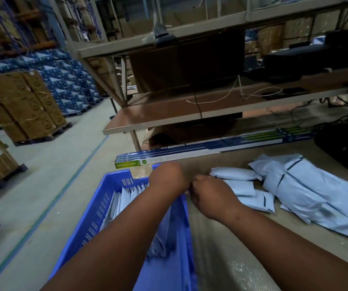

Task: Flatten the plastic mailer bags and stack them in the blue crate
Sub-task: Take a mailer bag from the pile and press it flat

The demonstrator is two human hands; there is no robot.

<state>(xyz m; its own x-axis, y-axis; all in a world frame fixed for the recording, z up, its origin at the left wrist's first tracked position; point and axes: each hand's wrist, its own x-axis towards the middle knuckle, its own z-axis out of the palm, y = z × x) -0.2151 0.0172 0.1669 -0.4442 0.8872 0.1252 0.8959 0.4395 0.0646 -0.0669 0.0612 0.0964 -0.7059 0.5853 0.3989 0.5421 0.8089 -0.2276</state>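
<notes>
1. Forearms fill the near part of the view, reaching away toward the far end of the crate (97,208), so the knuckles and fingers are mostly hidden from the camera.
2. Left hand (168,175) is seen over the crate's far right corner; its fingers are curled down out of sight, so what they have hold of, if anything, can't be told.
3. Right hand (208,196) is seen just beside it, over the crate's right rim at the table (242,248) edge. Its fingers look bunched, and a sliver of pale plastic seems to be pinched between the two hands, but it's too blurred to call for sure.
4. Plenty of bags (131,196) are already standing packed in the crate, far end to near end, so a good chunk of the job looks done.
5. What's left: a loose pile (307,190) of pale mailers is still lying on the table to the right, with a few smaller ones (236,174) nearer the hands. Those look puffy and unflattened.
6. Rough guess: past the start, not near the finish, since the pile on the table is still sizeable.
7. Also noted: a long box (210,149) lies along the table's far edge, just past the crate.
</notes>
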